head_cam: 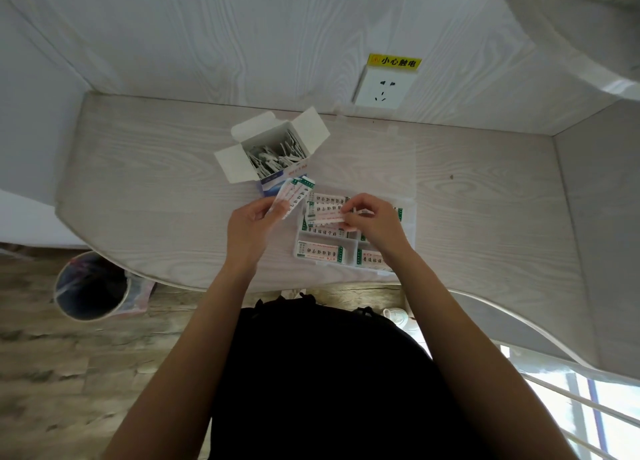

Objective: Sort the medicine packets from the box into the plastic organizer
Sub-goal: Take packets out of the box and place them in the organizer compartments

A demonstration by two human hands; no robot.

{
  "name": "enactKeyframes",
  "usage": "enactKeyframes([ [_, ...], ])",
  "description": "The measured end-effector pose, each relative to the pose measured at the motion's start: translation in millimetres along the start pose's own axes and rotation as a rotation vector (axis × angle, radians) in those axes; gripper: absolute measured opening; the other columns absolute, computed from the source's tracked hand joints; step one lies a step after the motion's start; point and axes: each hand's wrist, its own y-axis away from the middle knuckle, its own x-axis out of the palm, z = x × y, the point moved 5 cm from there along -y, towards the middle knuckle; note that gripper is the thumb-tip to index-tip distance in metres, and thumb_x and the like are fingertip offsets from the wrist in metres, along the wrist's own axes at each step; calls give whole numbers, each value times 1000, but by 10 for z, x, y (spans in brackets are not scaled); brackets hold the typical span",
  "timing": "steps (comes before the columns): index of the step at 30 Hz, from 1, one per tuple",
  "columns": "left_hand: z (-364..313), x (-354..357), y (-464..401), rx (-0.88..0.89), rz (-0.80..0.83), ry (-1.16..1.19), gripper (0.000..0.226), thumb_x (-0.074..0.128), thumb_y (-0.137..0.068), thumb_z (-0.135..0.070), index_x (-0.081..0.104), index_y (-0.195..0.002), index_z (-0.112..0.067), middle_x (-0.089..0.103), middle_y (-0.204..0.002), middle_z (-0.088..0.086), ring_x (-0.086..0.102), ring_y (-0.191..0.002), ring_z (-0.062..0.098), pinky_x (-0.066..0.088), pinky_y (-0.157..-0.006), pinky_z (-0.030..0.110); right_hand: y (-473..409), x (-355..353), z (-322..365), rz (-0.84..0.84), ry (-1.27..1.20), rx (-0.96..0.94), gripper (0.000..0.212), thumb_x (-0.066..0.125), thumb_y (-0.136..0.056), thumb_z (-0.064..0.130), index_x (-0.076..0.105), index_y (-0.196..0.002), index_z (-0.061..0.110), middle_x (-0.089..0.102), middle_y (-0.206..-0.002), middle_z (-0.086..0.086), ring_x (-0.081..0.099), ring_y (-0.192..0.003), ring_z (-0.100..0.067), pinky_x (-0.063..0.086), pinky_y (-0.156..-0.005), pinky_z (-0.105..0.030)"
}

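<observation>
An open white and blue cardboard box (273, 151) stands at the back of the desk, with several packets inside. In front of it lies the clear plastic organizer (301, 248), whose compartments hold white packets with green ends. My left hand (252, 224) grips a small fan of packets (294, 191) just left of the organizer. My right hand (370, 220) pinches a single packet (325, 219) above the organizer's middle compartments.
The pale wood desk (156, 182) has a curved front edge. A wall socket (381, 89) with a yellow warning label sits on the back panel. A lined waste bin (90, 286) stands on the floor at the left. Side panels enclose the desk.
</observation>
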Motion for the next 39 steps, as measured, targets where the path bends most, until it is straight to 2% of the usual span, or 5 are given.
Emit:
enactKeyframes([
  [7, 98, -41, -32, 4, -10, -50, 10, 67, -84, -23, 70, -87, -32, 70, -79, -18, 62, -73, -2, 53, -88, 39, 42, 111, 59, -25, 624, -205, 17, 62, -86, 17, 57, -101, 23, 62, -78, 2, 59, -65, -17, 52, -64, -33],
  [15, 125, -32, -29, 13, 10, -69, 11, 66, -86, -23, 68, -95, -28, 69, -85, -12, 63, -74, -3, 55, -83, 36, 16, 282, 152, 13, 1204, -390, 29, 40, -98, 26, 65, -113, 24, 64, -102, 1, 61, -95, -22, 46, -69, -30],
  [19, 153, -27, -33, -2, 22, -48, 15, 67, -84, -16, 68, -96, -26, 70, -88, -8, 65, -75, -2, 55, -78, 28, 38, 376, 171, -61, 1434, -476, 8, 76, -73, 23, 74, -80, 27, 63, -73, 10, 57, -74, -11, 31, -47, -20],
  [29, 121, 162, -44, 34, 183, -240, 17, 68, -83, -11, 65, -94, -24, 70, -99, 1, 67, -89, 12, 56, -81, 35, 8, 235, 187, 21, 210, -141, 31, 56, -93, 26, 53, -122, 16, 65, -99, -1, 65, -67, -11, 56, -62, -28],
  [39, -127, 435, -103, 181, 247, -425, 19, 61, -89, -25, 67, -107, -24, 69, -87, -6, 65, -74, 3, 56, -74, 31, -47, -8, 113, -105, 0, -67, 16, 69, -84, 11, 63, -99, 10, 69, -84, -9, 68, -62, -15, 58, -61, -28],
])
